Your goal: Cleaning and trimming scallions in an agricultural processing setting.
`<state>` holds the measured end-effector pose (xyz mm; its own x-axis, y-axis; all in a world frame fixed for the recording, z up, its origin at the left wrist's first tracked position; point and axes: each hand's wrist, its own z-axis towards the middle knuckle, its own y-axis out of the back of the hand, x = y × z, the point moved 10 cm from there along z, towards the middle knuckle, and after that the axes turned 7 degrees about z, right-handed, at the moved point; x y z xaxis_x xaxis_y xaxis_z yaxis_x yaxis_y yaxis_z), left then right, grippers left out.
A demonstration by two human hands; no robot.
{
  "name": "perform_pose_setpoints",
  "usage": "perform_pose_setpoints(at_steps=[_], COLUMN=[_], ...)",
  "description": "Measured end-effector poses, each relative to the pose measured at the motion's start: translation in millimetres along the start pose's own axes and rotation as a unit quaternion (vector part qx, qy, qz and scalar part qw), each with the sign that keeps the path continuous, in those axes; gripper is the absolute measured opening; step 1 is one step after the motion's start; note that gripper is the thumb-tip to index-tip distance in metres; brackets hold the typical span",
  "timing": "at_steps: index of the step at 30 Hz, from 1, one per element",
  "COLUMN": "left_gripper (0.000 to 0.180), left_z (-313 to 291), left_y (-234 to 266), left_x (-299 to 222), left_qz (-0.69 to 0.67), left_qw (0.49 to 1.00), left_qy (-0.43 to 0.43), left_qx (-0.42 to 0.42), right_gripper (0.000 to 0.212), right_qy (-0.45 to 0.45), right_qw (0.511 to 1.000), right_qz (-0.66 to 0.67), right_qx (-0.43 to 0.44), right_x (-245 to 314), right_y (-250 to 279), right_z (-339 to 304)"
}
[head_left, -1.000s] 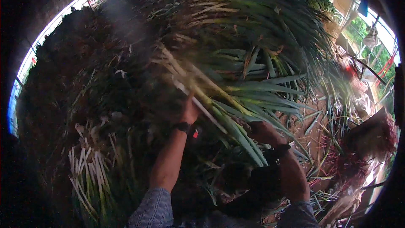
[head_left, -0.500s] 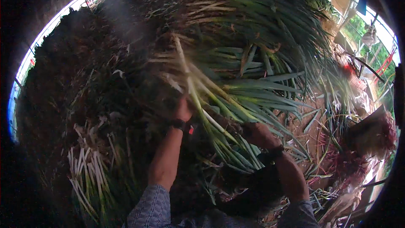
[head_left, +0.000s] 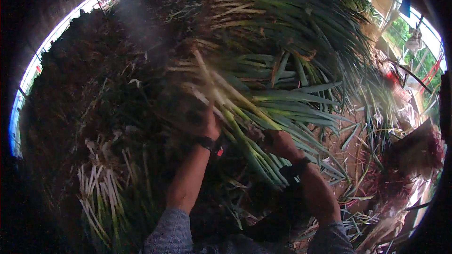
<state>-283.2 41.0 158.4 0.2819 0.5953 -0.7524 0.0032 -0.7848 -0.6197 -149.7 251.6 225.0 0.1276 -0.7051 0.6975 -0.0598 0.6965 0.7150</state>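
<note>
My left hand (head_left: pixel 207 124) is closed at the pale lower stems of a loose bunch of green onions (head_left: pixel 240 134), with its fingertips partly in shadow. A pale stalk (head_left: pixel 202 68) stands out above that hand, slanting up to the left. My right hand (head_left: pixel 281 145) is closed lower along the same bunch, over the green leaves. Its fingers are curled and dark, so what they grip cannot be made out. A brownish, crumpled bit (head_left: pixel 254 132) lies between the two hands. The leaves fan out to the lower right, past my right wrist.
A big heap of green onions (head_left: pixel 301 23) spreads across the far side, leaves to the right. Dark, root-covered piles (head_left: pixel 89 75) fill the left. A group of clean white-stemmed onions (head_left: pixel 101 188) lies at lower left. Reddish fibrous bundles (head_left: pixel 426 153) and scraps are at right.
My right hand has moved slightly up and left, nearer my left hand. My left hand has shifted a little to the right. The stems between them have shifted.
</note>
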Motion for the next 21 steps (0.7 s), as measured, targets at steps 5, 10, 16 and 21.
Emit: perform_pose_setpoints(at_steps=[5,10,16,21], left_gripper=[0.049,0.050,0.057,0.064], left_z=[-1.4,1.2,11.0,-0.1], left_y=[19.8,26.9,16.1,-1.0], left_x=[8.5,23.4,0.7,-3.9], left_qz=[0.104,0.101,0.205,0.224], left_qw=[0.993,0.991,0.978,0.971], left_qy=[0.009,0.051,-0.037,0.029], left_qx=[-0.055,-0.075,0.021,0.083], right_gripper=[0.033,0.033,0.031,0.032], right_qy=[0.004,-0.009,0.013,0.016], right_qw=[1.000,0.999,1.000,1.000], right_qz=[0.009,-0.017,0.007,-0.015], right_qx=[0.009,0.031,0.024,0.021], right_x=[0.7,2.1,-1.5,-8.2], right_y=[-4.3,-5.1,-1.0,5.4], right_z=[6.2,8.5,4.9,2.7])
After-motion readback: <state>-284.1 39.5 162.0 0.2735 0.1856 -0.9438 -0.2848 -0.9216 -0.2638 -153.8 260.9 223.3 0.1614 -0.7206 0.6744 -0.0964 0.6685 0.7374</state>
